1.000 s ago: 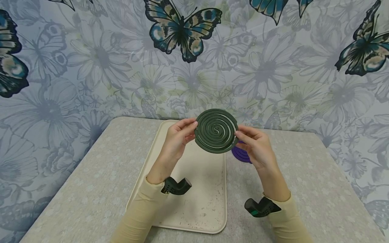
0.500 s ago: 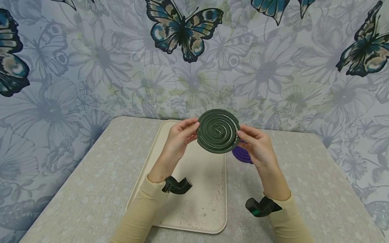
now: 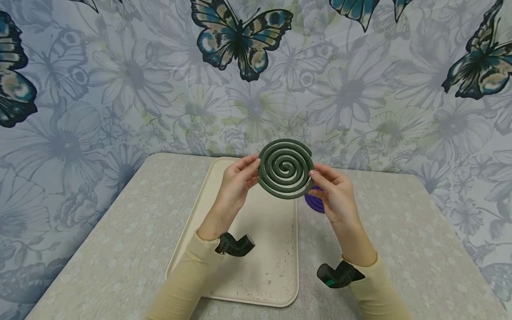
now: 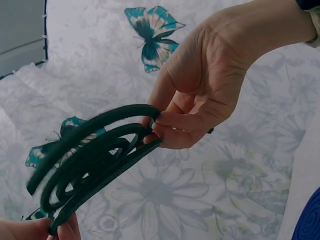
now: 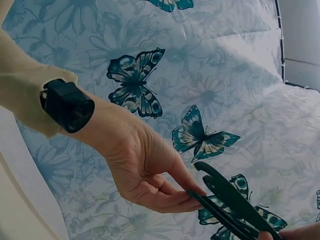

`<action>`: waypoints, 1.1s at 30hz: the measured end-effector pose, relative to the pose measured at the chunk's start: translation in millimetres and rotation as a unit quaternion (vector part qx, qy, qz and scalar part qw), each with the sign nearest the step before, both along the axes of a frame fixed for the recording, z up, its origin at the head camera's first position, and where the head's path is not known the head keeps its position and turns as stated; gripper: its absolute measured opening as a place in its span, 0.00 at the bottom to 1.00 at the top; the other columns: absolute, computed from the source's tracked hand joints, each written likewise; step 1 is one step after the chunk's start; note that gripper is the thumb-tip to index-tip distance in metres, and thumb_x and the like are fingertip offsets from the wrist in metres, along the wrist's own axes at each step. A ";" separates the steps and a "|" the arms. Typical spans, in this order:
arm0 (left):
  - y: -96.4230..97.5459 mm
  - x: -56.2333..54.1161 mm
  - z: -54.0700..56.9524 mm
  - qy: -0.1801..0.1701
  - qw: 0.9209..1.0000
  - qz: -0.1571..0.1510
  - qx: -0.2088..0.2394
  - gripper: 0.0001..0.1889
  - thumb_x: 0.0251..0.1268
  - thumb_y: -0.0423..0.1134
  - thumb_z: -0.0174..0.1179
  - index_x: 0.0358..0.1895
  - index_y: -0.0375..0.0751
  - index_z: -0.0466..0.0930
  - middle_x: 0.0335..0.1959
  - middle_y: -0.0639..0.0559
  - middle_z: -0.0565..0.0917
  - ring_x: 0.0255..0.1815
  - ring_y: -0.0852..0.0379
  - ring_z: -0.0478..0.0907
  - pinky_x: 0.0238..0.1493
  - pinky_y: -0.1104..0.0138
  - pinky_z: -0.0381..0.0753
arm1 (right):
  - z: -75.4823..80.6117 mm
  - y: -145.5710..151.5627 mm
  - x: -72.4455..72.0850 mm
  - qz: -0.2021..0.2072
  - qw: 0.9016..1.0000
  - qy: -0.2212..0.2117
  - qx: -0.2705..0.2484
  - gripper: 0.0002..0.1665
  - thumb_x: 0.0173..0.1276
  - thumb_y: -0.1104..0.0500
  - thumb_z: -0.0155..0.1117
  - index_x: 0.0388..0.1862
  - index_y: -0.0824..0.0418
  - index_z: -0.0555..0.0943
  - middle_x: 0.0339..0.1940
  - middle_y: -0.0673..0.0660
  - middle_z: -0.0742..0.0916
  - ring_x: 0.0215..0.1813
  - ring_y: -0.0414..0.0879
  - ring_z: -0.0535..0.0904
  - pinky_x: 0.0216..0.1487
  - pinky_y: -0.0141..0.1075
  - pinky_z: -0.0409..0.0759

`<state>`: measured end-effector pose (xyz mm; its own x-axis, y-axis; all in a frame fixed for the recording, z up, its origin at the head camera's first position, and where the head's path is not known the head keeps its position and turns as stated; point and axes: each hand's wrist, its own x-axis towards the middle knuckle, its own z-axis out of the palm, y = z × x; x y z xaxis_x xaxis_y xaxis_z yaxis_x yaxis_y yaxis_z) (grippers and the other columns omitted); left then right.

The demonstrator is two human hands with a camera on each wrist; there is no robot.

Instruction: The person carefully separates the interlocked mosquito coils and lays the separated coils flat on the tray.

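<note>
Coils of the green spiral point(image 3: 287, 170) gape wider than before; above the far end of the tray point(image 3: 272, 258), I see left hand point(image 3: 236, 182) and right hand point(image 3: 338, 195) pinching its opposite edges, presumably to flex it. Right of the tray: purple spiral point(image 3: 315, 205).

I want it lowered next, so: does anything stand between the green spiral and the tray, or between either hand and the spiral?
Nothing visible does. The left hand and right hand pinch the green spiral directly, and nothing shows between it and the tray. The purple spiral lies beside the tray, partly hidden behind the right hand.
</note>
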<state>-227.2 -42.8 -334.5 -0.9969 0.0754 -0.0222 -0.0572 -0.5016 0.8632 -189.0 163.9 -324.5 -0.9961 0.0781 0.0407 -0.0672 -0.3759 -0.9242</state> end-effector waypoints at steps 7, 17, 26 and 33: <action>-2.2 -3.6 -1.9 -0.005 0.998 0.034 -0.046 0.12 0.66 0.29 0.57 0.50 0.30 0.76 0.24 0.61 0.82 0.23 0.68 0.79 0.28 0.79 0.79 | -4.2 0.9 -4.4 0.001 0.999 0.020 0.033 0.16 0.66 0.71 0.58 0.36 0.50 0.85 0.27 0.46 0.86 0.27 0.38 0.82 0.26 0.28 0.83; -5.7 -11.2 -9.5 0.003 0.994 0.058 -0.087 0.15 0.66 0.30 0.58 0.54 0.28 0.76 0.26 0.63 0.84 0.23 0.69 0.80 0.31 0.78 0.81 | -9.1 1.8 -9.5 0.003 0.998 0.028 0.048 0.16 0.66 0.71 0.59 0.40 0.51 0.84 0.25 0.47 0.85 0.27 0.38 0.82 0.25 0.29 0.83; -12.7 -26.6 -21.4 -0.025 0.992 0.077 -0.098 0.16 0.66 0.31 0.57 0.56 0.30 0.76 0.27 0.63 0.83 0.24 0.68 0.81 0.31 0.78 0.81 | -11.6 4.0 -12.2 -0.007 0.998 0.021 0.052 0.15 0.65 0.70 0.61 0.41 0.51 0.84 0.26 0.47 0.84 0.27 0.39 0.82 0.26 0.29 0.84; -22.0 -40.2 -31.4 -0.041 0.990 0.087 -0.099 0.16 0.67 0.32 0.56 0.56 0.30 0.75 0.28 0.63 0.82 0.24 0.68 0.80 0.31 0.80 0.80 | -15.4 5.2 -16.8 -0.007 0.999 0.017 0.040 0.15 0.65 0.70 0.60 0.40 0.51 0.84 0.26 0.47 0.84 0.27 0.39 0.83 0.26 0.29 0.83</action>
<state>-267.4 -64.9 -365.8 -0.9887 -0.1117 -0.1004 -0.0581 -0.3318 0.9416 -205.7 169.1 -339.9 -0.9928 0.0872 0.0815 -0.1042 -0.2989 -0.9486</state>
